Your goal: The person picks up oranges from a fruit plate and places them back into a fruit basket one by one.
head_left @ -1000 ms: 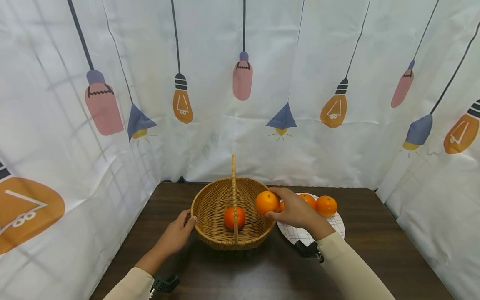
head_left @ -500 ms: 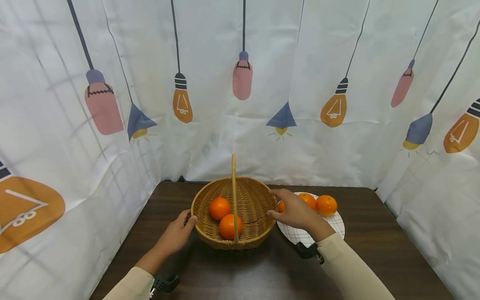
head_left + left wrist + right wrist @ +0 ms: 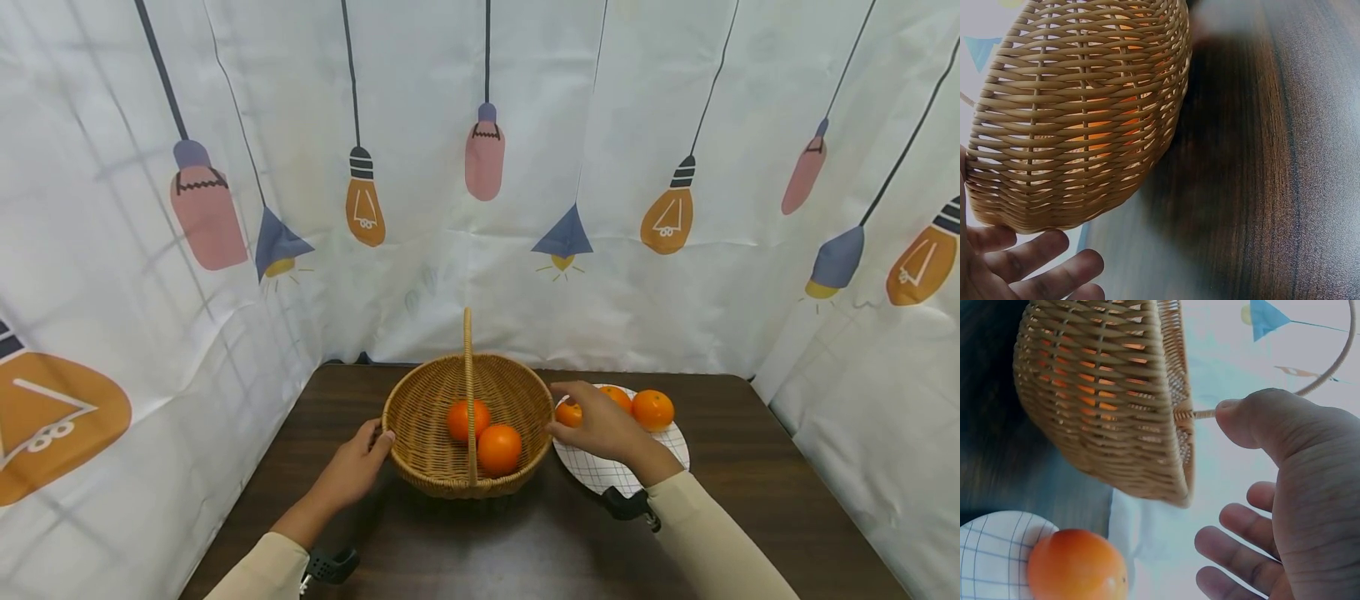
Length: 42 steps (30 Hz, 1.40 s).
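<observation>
A wicker basket (image 3: 431,486) with a tall arched handle stands on the table. My left hand (image 3: 348,471) holds its left rim, thumb on the near side; in the left wrist view the fingers (image 3: 1063,272) spread below the weave. Inside lie two oranges, one behind the handle (image 3: 470,342) and another orange (image 3: 500,450) in front, to the right. Just off the right rim, my right hand (image 3: 600,425) is spread with nothing in it, over the edge of a white checked plate (image 3: 596,473). Several oranges (image 3: 653,410) lie on that plate, partly hidden by this hand.
The dark wooden table (image 3: 750,500) extends toward me and to both sides. A white curtain (image 3: 450,275) printed with lamps hangs close behind the table's back edge and along both sides.
My right hand let go of an orange into the basket, then drew back slightly right toward the plate. Both oranges inside have rolled, lately rightward. The left hand stays on the rim.
</observation>
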Each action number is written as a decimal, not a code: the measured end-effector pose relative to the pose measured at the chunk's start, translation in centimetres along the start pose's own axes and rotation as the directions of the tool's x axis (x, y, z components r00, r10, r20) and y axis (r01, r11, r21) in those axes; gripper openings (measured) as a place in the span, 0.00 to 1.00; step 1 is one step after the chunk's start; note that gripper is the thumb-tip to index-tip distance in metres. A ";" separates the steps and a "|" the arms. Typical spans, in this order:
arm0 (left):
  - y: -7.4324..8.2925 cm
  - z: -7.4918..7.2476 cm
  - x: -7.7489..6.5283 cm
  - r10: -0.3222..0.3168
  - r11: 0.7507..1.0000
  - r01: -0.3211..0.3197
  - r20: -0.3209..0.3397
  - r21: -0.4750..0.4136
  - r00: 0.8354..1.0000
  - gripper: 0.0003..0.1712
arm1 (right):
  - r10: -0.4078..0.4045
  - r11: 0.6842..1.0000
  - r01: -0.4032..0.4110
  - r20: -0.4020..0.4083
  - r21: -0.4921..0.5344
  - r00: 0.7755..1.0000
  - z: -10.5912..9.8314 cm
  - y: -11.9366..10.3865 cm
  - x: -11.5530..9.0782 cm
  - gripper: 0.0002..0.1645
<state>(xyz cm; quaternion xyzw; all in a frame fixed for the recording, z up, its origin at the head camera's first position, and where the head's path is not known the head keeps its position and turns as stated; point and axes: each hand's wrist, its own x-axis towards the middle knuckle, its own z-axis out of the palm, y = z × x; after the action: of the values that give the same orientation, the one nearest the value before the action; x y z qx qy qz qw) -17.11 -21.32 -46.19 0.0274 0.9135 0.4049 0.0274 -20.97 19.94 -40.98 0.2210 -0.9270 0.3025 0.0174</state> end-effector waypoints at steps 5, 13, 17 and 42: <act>0.0 0.1 -0.1 -0.004 1.000 0.004 0.002 -0.006 1.000 0.36 | 0.037 0.999 -0.037 -0.002 -0.003 0.999 -0.2 0.8 -0.7 0.43; 0.1 0.1 -0.1 0.000 1.000 0.000 -0.005 -0.009 1.000 0.35 | 0.025 0.999 -0.026 -0.029 -0.046 0.999 -0.1 2.6 -1.4 0.43; 0.1 0.0 -0.1 -0.004 1.000 0.004 -0.001 -0.009 1.000 0.35 | 0.023 0.998 -0.025 -0.040 -0.063 0.999 0.0 3.4 -1.6 0.41; -0.1 0.2 -0.1 0.008 1.000 -0.008 -0.006 -0.006 1.000 0.36 | 0.087 0.989 -0.093 -0.052 -0.119 0.995 1.0 5.9 -1.9 0.42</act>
<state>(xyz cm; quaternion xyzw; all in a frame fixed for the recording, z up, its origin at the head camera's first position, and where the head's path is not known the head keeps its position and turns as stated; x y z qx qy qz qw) -17.02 -21.26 -46.38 0.0296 0.9122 0.4079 0.0232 -21.65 24.38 -45.42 0.1704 -0.9520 0.2512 0.0385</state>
